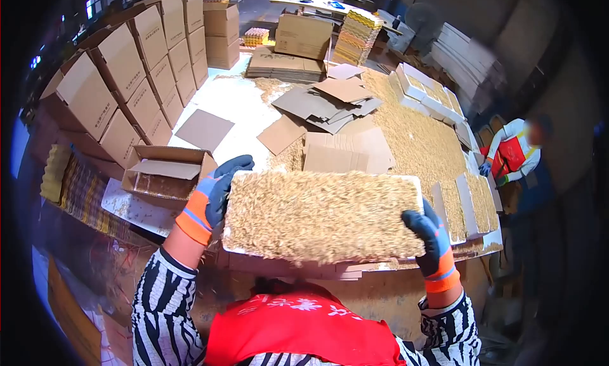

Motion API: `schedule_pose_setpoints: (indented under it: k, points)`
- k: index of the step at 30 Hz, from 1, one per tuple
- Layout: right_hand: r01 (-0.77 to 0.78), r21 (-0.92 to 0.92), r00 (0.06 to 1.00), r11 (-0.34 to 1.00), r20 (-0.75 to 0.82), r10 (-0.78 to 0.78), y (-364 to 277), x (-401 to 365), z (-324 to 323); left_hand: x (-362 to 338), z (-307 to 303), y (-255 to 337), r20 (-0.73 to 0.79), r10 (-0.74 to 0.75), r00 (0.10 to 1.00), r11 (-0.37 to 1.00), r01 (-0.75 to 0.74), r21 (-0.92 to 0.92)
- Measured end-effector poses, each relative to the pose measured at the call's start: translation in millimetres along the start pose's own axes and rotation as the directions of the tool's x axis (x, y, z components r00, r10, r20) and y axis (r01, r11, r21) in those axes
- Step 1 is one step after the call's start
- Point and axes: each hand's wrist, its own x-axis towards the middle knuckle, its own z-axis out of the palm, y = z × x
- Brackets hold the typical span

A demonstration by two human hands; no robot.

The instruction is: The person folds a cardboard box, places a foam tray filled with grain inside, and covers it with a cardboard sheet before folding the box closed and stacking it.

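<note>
A white foam box point(419, 191) brimming with loose tan, husk-like material point(323, 214) is held up in front of my red apron, over the table's near edge. My left hand point(225, 185), in a blue and orange glove, grips its left end. At the right end, my right hand point(431, 236), gloved alike, is closed on the side with its thumb over the rim. Both hands' undersides are hidden. Just left of my left hand stands an open carton point(206, 166) with a pale sheet inside.
Cardboard sheets point(327, 106) and more husk material point(419, 141) cover the table point(222, 99). Stacked cartons point(120, 80) line the left. Filled white boxes point(466, 204) stand on the right, near a co-worker point(514, 150). Egg trays point(358, 36) are piled behind.
</note>
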Motion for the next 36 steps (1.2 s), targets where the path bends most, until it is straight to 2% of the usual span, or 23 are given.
schedule_pose_setpoints:
  k: [1,3,4,5,7,8,9,10,11,12,13,15,17,18,20,21,22,25,27,30,31,33,36]
  points:
    - [-0.073,-0.032,0.997,0.997,0.035,0.074,0,2,3,-3,-7,5,0.131,0.179,0.975,0.911,-0.215,0.352]
    - [-0.052,-0.145,0.994,0.988,0.088,0.065,8,4,9,-3,-1,-6,-0.047,-0.072,0.996,0.989,0.065,-0.133]
    - [-0.133,-0.342,0.978,0.930,0.107,0.179,8,7,2,-4,3,-9,-0.093,-0.166,0.982,0.954,0.136,-0.268]
    - [-0.074,-0.453,0.984,0.889,0.114,0.140,14,6,1,-4,6,-13,-0.139,-0.259,0.956,0.896,0.184,-0.404]
    - [-0.021,-0.794,0.980,0.608,0.104,0.169,23,9,-9,0,14,-17,-0.240,-0.328,0.914,0.875,0.199,-0.441]
    - [-0.004,-0.915,0.979,0.404,0.079,0.189,15,8,-6,3,24,-17,-0.389,-0.201,0.899,0.934,0.055,-0.354]
    - [0.061,-0.951,0.983,0.304,0.110,0.146,15,6,-6,6,28,-14,-0.487,-0.095,0.868,0.984,0.007,-0.179]
    - [0.070,-0.960,0.982,0.271,0.113,0.148,14,6,-4,6,30,10,-0.449,0.131,0.884,0.974,-0.030,0.225]
    - [0.080,-0.967,0.981,0.240,0.119,0.152,13,5,-4,5,32,40,-0.325,0.326,0.888,0.803,-0.078,0.591]
    - [0.123,-0.970,0.983,0.210,0.148,0.107,18,4,-5,4,38,60,-0.171,0.380,0.909,0.714,-0.171,0.678]
    - [0.165,-0.970,0.982,0.177,0.178,0.060,25,4,-8,1,44,72,-0.005,0.441,0.897,0.630,-0.306,0.714]
    - [0.202,-0.968,0.979,0.148,0.203,-0.009,32,3,-10,3,58,90,0.350,0.367,0.862,0.639,-0.507,0.579]
    - [0.204,-0.966,0.979,0.156,0.199,-0.049,36,2,-12,2,77,90,0.499,0.335,0.799,0.607,-0.589,0.534]
    - [0.272,-0.952,0.956,0.139,0.250,-0.155,36,1,-15,1,84,90,0.563,0.261,0.784,0.598,-0.589,0.544]
    - [0.213,-0.713,0.972,0.668,0.222,-0.074,35,13,-30,0,95,78,0.631,0.133,0.764,0.655,-0.546,0.523]
    - [0.139,-0.498,0.973,0.856,0.230,-0.024,34,21,-38,0,98,75,0.670,0.037,0.741,0.691,-0.504,0.519]
    - [0.136,-0.367,0.983,0.920,0.165,-0.080,37,33,-47,2,99,75,0.677,0.019,0.735,0.694,-0.498,0.521]
    - [0.041,-0.363,0.999,0.931,0.012,-0.039,65,98,-74,4,102,74,0.704,-0.038,0.709,0.670,-0.505,0.545]
    - [0.137,-0.626,0.991,0.767,0.079,-0.112,108,159,-86,5,109,77,0.723,-0.069,0.687,0.600,-0.551,0.580]
    - [0.166,-0.744,0.984,0.647,0.169,-0.058,152,235,-72,12,121,86,0.730,-0.226,0.645,0.588,-0.507,0.630]
    - [0.184,-0.819,0.975,0.544,0.221,0.002,166,262,-63,12,125,87,0.717,-0.276,0.640,0.585,-0.480,0.654]
    - [0.313,-0.881,0.947,0.355,0.319,-0.043,201,309,-43,10,132,78,0.699,-0.301,0.649,0.588,-0.451,0.671]
    - [0.324,-0.939,0.944,0.115,0.314,-0.099,236,340,-17,2,143,57,0.677,-0.331,0.657,0.616,-0.393,0.683]
